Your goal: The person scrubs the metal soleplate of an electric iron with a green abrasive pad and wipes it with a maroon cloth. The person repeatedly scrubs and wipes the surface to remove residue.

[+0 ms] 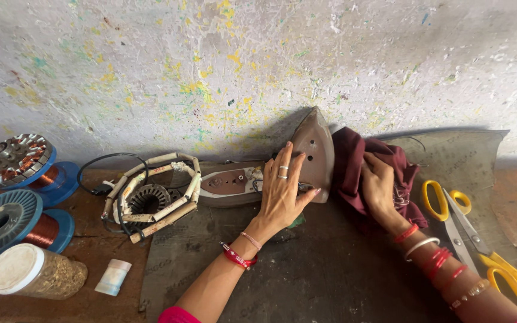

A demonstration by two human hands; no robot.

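Your left hand (282,191) lies flat and open, steadying the iron (282,170) on its side; your right hand (379,186) grips the maroon cloth (354,161) against its soleplate. You seem mid-wiping; next needs firm rubbing.

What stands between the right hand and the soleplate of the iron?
The maroon cloth does. The right hand presses into it, and the cloth lies against the edge of the iron, which is tipped on its side. The left hand rests directly on the iron, with nothing between.
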